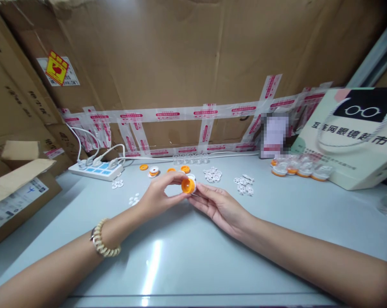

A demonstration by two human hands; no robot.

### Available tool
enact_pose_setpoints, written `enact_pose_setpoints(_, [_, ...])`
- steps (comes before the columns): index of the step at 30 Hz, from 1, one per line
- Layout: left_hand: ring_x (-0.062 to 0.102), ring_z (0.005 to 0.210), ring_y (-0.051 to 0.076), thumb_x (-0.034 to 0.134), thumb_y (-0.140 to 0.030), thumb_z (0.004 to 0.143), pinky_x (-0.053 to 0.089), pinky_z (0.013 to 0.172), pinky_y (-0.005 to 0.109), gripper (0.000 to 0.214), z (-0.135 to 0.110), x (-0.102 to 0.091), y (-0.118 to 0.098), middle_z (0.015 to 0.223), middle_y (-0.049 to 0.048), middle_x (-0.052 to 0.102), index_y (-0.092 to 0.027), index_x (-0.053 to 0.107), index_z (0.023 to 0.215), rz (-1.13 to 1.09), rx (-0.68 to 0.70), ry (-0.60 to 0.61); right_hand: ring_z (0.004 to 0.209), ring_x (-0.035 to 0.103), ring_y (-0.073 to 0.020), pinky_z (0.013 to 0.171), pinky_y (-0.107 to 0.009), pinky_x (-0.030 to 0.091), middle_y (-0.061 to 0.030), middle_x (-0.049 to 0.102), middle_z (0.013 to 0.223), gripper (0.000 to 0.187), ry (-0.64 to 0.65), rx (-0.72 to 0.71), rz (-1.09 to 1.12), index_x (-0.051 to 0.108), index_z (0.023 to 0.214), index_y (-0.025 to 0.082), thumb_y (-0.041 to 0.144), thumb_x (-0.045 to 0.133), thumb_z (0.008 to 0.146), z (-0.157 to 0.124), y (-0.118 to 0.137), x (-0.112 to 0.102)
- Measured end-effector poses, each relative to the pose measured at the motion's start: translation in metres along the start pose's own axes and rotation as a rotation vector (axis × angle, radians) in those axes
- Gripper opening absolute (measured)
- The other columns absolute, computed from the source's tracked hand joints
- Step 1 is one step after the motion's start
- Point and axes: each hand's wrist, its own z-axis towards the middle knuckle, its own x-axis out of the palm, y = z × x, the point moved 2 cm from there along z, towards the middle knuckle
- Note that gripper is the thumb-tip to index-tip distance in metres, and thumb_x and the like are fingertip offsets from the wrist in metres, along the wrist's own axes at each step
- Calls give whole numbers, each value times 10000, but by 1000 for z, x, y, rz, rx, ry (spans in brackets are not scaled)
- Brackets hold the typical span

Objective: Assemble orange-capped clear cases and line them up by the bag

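Above the middle of the table, a small round orange cup-shaped part [187, 186] with a white rim is held between both hands, its hollow orange side toward me. My left hand [163, 190] pinches it from the left, thumb below and fingers above. On the other side, my right hand [221, 205] grips its white edge with thumb and fingertips. Just behind lie orange rings [185, 169] and an orange-and-white round part [153, 172]. White openwork plastic pieces [212, 174] rest in a pile to the right of them, with a second pile [244, 185] farther right.
Small white discs [117, 183] lie at the left near a power strip [99, 170] with plugged cables. Clear cups [190, 159] line the back. Orange-and-clear round pieces [304, 167] sit by a paper bag [347, 137]. An open carton [16, 192] stands left; a phone [275, 134] leans at the back.
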Motion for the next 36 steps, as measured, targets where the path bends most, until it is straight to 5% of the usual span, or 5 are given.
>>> enact_pose_setpoints(8, [604,1001,188,619,-226,785,490,898,378,341,-4,0,-6,1087,108,648,-165,571,1117,144,95,30,848,649,-142,919,-286,472,-46,709,809,183,-24,-39,11,714,793,138,246,732,647,4,-2,-5])
enact_pose_setpoints(16, [643,886,187,634,-261,772,523,809,351,249,-7,2,-8,970,90,687,-165,628,1002,189,2,-18,825,654,-148,898,-289,496,-47,703,780,162,-41,14,21,715,769,133,238,734,647,7,-7,-8])
enact_pose_setpoints(26, [627,888,161,577,-190,812,506,802,307,201,-10,1,-7,964,81,665,-152,585,1010,230,107,121,816,650,-138,888,-271,498,-50,704,777,158,-77,58,-28,712,737,120,240,733,636,7,-9,-10])
enact_pose_setpoints(36, [639,900,166,602,-218,786,525,829,348,284,-7,7,-8,1018,89,652,-146,548,1056,36,-125,74,827,646,-128,872,-254,500,-50,705,816,148,-133,28,-13,709,787,136,237,703,679,7,-8,-11])
